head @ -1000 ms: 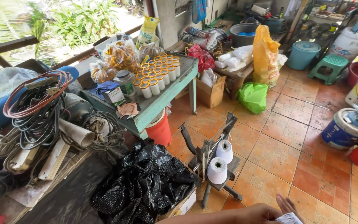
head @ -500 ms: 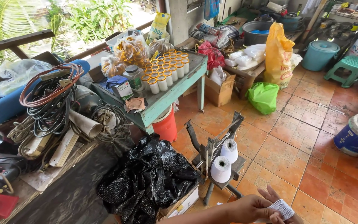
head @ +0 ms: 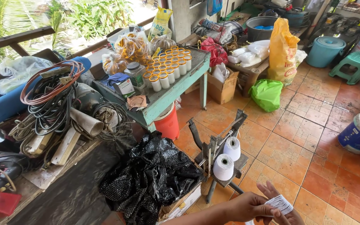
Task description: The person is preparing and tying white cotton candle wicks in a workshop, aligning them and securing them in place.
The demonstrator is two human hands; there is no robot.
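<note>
Paper slip [head: 279, 203], small, white, light and limp, easily creased, is pinched at its edges at the bottom of the frame between fingers of left hand [head: 246, 206] and right hand [head: 286, 216], beside thread cones [head: 226, 159].

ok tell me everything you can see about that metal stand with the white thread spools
The metal stand is dark grey and worn, built of flat bars and a slanted rod, with splayed legs on the orange tiled floor. Two cones of white thread sit on it, one slightly behind the other, both tilted. It stands between the crumpled black plastic bag and open floor, in front of the green table. Neither hand touches it; both hands hold a small white card nearby.
</note>
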